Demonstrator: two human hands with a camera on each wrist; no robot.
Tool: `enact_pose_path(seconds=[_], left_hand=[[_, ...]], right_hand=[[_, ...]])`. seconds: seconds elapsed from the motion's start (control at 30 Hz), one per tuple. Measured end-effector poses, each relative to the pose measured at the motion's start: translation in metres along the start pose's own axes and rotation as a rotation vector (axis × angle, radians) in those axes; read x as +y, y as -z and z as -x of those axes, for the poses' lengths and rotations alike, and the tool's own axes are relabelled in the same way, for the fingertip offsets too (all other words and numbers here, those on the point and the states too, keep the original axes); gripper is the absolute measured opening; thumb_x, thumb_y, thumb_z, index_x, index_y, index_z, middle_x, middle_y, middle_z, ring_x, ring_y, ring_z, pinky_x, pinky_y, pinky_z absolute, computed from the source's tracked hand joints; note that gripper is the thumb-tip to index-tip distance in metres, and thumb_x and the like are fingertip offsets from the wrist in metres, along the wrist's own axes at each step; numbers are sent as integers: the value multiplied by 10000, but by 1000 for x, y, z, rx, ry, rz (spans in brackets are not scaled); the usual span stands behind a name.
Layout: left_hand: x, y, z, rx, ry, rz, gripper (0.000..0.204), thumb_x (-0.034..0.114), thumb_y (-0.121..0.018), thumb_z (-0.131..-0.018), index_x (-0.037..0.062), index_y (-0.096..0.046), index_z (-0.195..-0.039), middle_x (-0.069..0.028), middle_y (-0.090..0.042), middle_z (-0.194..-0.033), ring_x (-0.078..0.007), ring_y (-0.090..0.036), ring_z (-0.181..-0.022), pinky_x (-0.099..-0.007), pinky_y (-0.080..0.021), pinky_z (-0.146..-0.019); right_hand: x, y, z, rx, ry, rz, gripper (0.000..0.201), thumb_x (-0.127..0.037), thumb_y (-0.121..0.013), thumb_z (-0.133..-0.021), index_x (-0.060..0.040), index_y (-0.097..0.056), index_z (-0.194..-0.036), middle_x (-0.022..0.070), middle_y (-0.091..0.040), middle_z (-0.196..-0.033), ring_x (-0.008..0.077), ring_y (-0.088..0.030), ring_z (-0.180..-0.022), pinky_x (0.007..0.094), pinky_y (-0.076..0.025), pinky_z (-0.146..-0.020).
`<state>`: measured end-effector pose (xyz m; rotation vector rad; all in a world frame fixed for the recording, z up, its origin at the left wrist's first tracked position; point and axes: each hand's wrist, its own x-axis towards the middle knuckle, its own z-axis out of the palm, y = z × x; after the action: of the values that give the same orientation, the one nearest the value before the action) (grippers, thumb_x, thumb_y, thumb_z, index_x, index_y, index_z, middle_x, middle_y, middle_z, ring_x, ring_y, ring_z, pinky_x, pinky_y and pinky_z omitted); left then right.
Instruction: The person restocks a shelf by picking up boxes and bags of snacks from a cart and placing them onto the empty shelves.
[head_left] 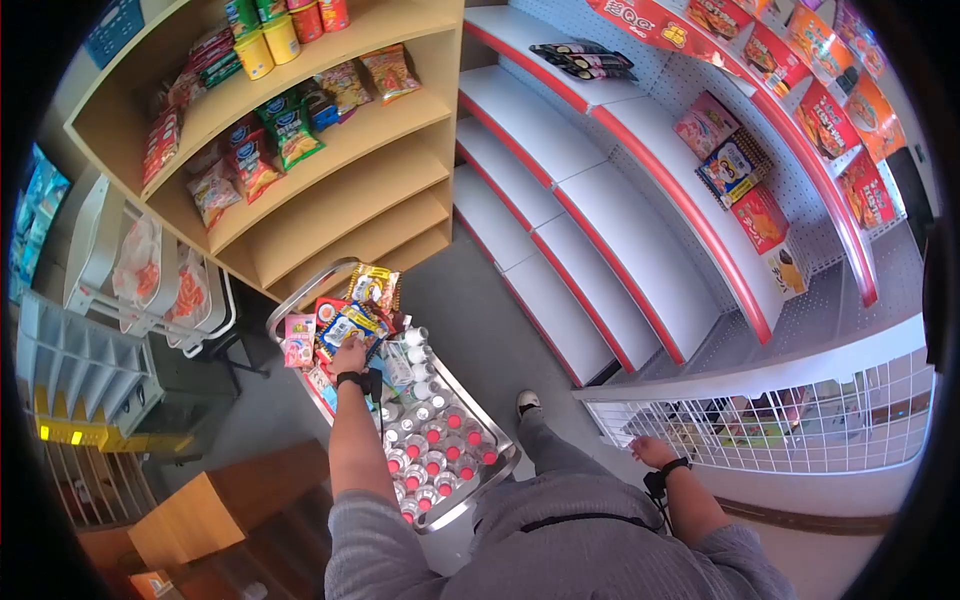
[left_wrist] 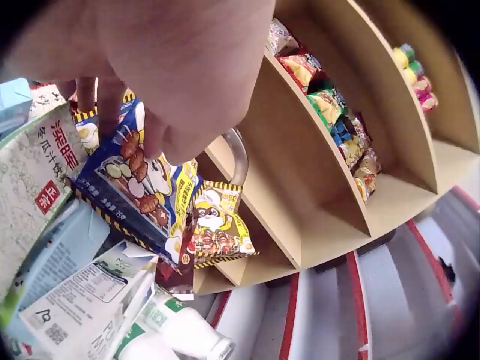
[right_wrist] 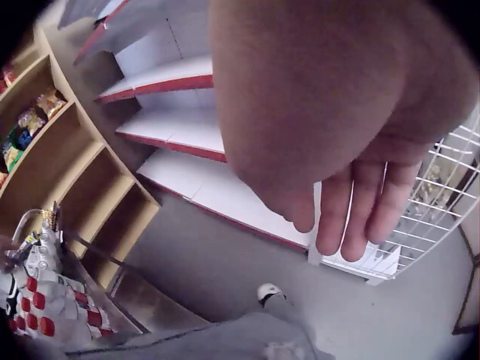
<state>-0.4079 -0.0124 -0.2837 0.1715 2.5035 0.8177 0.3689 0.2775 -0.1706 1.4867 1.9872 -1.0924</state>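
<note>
My left hand (head_left: 350, 356) reaches into the far part of a metal-rimmed cart (head_left: 503, 440). In the left wrist view it pinches a blue snack packet (left_wrist: 124, 195) near its upper edge, the thumb on the printed face. A yellow-and-brown snack packet (left_wrist: 217, 225) lies beside it, and a pink packet (head_left: 298, 340) sits at the cart's left. White-capped bottles (head_left: 420, 370) and bottles with red caps (head_left: 435, 460) fill the nearer part. By my right side, the right hand (head_left: 653, 452) hangs with loosely bent fingers and holds nothing, near a white wire grid (right_wrist: 442, 202).
Beyond the cart stands a wooden shelf unit (head_left: 350, 165) with chip bags (head_left: 290, 130) on its upper boards. White shelves with red edges (head_left: 640, 220) rise to the right, several packets (head_left: 735, 165) on one. White bins (head_left: 150, 260) stand at the left.
</note>
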Motion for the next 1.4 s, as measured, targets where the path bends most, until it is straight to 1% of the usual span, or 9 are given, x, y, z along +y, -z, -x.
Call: enact_pose_path(seconds=[0.17,0.43,0.53,0.73,0.9,1.07,1.13,1.37,1.4], left_hand=[[11,-1,18,64,136,94,433,452,-620,-909,249,-713,-1280,-134,-695,-1266,-366,-643,-1111,-480,-426,-1069],[42,31,99,530,-264,387,196,181,-718,-898,41,-764,-1027,-157,-642,-1120,-242,-635,-917,-361,-510,-877],[65,46,166,410,-325,960,112,124,-713,-919,46,-645,-961,-45,-643,-906,-146,-598,-892,-282,-468,-779],[102,22,327,111,-179,1339,179,-27,-670,-933,92,-559,-1005,-19,-617,-1003,-110,-575,-917,-272,-474,-806],[142,-24,433,-50,-106,1474,487,-62,-642,-947,92,-402,-1343,-115,-591,-1285,-206,-596,-1148,-345,-495,-974],[142,-35,450,-228,-124,1318,510,-36,-674,-939,21,-424,-1380,-143,-601,-1329,-206,-580,-1212,-352,-475,-1020],[152,-25,444,-224,-200,1124,458,-24,-691,-928,11,-476,-1331,-138,-602,-1316,-203,-586,-1190,-350,-473,-1031],[187,-15,432,-408,-286,883,268,26,-622,-976,21,-536,-1229,-102,-662,-1171,-190,-655,-1056,-325,-528,-931],[191,-20,430,-425,-294,871,268,26,-622,-976,21,-536,-1229,-102,-662,-1171,-190,-655,-1056,-325,-528,-931]], right_hand=[[20,-11,22,-104,-49,3,282,-255,-534,-940,-34,-706,-972,94,-748,-863,213,-728,-789,373,-553,-748],[-10,-17,-35,-78,109,1,296,-260,-522,-947,-31,-706,-986,99,-749,-847,223,-725,-757,382,-562,-749],[-55,-10,-44,-59,202,80,281,-258,-530,-935,-54,-709,-1009,135,-749,-922,304,-722,-869,419,-553,-823],[-138,-15,-83,-84,506,208,306,-323,-578,-951,-56,-685,-1052,192,-714,-997,395,-679,-944,466,-526,-828],[-260,8,-49,-304,660,-349,320,-318,-547,-1042,-37,-633,-1170,88,-712,-982,195,-681,-893,334,-546,-804],[-342,41,10,-717,546,-762,351,-209,-596,-1037,-13,-565,-1326,77,-677,-1197,152,-648,-1098,305,-538,-945],[-350,46,19,-794,788,-632,392,-146,-636,-1008,-1,-551,-1363,71,-654,-1283,130,-601,-1170,328,-519,-991],[-335,99,24,-689,800,-401,326,-137,-719,-945,25,-656,-1220,54,-731,-1097,110,-646,-949,322,-552,-850],[-330,111,17,-531,917,-280,313,-135,-713,-943,19,-657,-1209,74,-738,-1079,116,-651,-931,327,-552,-837]])
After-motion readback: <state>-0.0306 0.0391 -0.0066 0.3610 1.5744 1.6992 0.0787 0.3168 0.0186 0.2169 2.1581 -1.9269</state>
